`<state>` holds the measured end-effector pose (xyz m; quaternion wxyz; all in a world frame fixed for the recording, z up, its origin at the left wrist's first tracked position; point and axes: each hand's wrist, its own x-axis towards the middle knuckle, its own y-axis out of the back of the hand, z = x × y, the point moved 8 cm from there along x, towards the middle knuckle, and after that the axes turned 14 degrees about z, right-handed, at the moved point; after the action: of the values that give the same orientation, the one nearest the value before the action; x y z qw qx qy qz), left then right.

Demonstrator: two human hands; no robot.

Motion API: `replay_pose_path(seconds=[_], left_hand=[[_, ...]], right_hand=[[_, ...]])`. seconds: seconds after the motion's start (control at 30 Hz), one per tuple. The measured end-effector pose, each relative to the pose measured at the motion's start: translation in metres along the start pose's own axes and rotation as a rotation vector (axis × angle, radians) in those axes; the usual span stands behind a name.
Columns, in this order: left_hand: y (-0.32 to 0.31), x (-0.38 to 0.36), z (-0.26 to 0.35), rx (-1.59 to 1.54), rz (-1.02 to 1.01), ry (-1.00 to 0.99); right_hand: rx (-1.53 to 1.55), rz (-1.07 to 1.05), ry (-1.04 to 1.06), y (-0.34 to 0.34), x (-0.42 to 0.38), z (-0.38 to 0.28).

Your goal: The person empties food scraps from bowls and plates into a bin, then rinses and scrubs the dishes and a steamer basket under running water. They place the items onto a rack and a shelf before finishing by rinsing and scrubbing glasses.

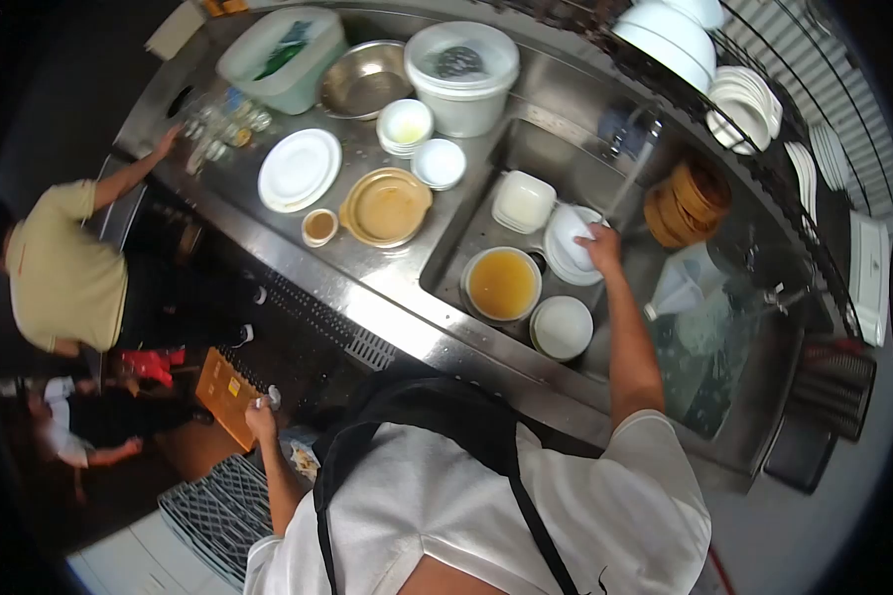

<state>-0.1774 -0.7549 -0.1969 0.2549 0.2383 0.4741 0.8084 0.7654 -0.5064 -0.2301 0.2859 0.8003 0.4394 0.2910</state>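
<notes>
My right hand (pixel 601 248) is closed on the edge of a white dish (pixel 569 230) above a stack of white plates (pixel 572 273) in the left sink basin. Around it in the basin are square white bowls (pixel 524 201), a pot of yellow-brown liquid (pixel 504 284) and round white bowls (pixel 563 328). Low on the left, away from the counter, my left hand (pixel 261 420) is closed round something small and whitish, too small to name.
A steel counter (pixel 258 223) holds white plates (pixel 300 170), a brown dish (pixel 387 207) and a white bucket (pixel 462 79). Bamboo steamers (pixel 687 205) stand beside the water-filled right basin (pixel 700 367). A person (pixel 67 266) reaches toward glassware; another person (pixel 99 412) is lower left.
</notes>
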Motion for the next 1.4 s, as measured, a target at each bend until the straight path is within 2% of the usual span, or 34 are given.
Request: replay_pose_path(seconds=[0.03, 0.07, 0.1, 0.17, 0.2, 0.23, 0.27, 0.33, 0.4, 0.47, 0.5, 0.53, 0.63, 0.67, 0.83, 0.9, 1.0, 1.07, 1.1, 1.2, 1.3, 1.4], left_hand=[[0.01, -0.014, -0.013, 0.03, 0.024, 0.002], [0.027, -0.037, 0.005, -0.001, -0.03, 0.046], [0.028, -0.047, -0.007, -0.002, 0.013, 0.086], [0.054, -0.076, 0.028, 0.018, -0.054, 0.174], [0.052, -0.077, 0.012, 0.019, -0.035, 0.176], [0.04, -0.076, -0.012, 0.022, -0.018, 0.176], [0.031, -0.076, -0.03, 0.025, -0.004, 0.177], [0.027, -0.084, -0.041, 0.043, -0.008, 0.19], [0.02, -0.093, -0.045, 0.032, -0.021, 0.222], [0.021, -0.103, -0.036, -0.047, -0.001, 0.243], [0.023, -0.105, -0.032, -0.084, 0.007, 0.251], [0.004, -0.099, -0.06, -0.042, 0.031, 0.199], [-0.007, -0.101, -0.074, -0.006, -0.105, 0.428], [-0.001, -0.098, -0.07, 0.145, -0.018, 0.332], [0.003, -0.089, -0.063, 0.152, -0.091, 0.414], [-0.011, -0.089, -0.078, 0.169, -0.091, 0.451], [-0.05, -0.091, -0.125, 0.169, -0.227, 0.475], [-0.103, -0.087, -0.176, 0.204, -0.397, 0.258], [-0.124, -0.086, -0.193, 0.211, -0.469, 0.146], [-0.139, -0.072, -0.192, 0.158, -0.497, 0.136], [-0.132, -0.046, -0.177, 0.04, -0.345, 0.285], [-0.146, -0.025, -0.179, -0.047, -0.424, 0.543]], right_hand=[[0.107, 0.09, -0.147, -0.007, 0.013, 0.029], [0.227, 0.029, -0.333, -0.018, 0.025, 0.054], [0.243, 0.099, -0.415, -0.008, 0.03, 0.05], [0.443, 0.169, -0.539, -0.006, 0.036, 0.058], [0.552, 0.326, -0.602, 0.012, 0.027, 0.036], [0.756, 0.235, -0.715, -0.002, 0.025, 0.052], [0.855, 0.301, -0.797, -0.002, 0.019, 0.053], [1.052, 0.295, -0.796, -0.007, 0.003, 0.06], [1.144, 0.19, -0.825, -0.005, -0.022, 0.029], [1.04, 0.102, -0.821, 0.01, -0.047, -0.007], [0.983, 0.1, -0.8, 0.015, -0.056, -0.016], [0.926, 0.1, -0.78, 0.019, -0.062, -0.026], [0.725, -0.008, -0.685, 0.027, -0.067, -0.057], [0.713, -0.042, -0.611, 0.029, -0.063, -0.084], [0.58, -0.226, -0.32, 0.051, -0.065, -0.233], [0.46, -0.206, -0.185, 0.062, -0.063, -0.294], [0.309, -0.139, 0.027, 0.061, -0.065, -0.348], [0.265, -0.037, 0.212, 0.057, -0.072, -0.391], [0.206, -0.051, 0.312, 0.059, -0.079, -0.428], [0.127, -0.026, 0.483, 0.033, -0.09, -0.466], [0.139, -0.026, 0.609, 0.005, -0.103, -0.5], [0.141, -0.051, 0.692, -0.021, -0.113, -0.523]])
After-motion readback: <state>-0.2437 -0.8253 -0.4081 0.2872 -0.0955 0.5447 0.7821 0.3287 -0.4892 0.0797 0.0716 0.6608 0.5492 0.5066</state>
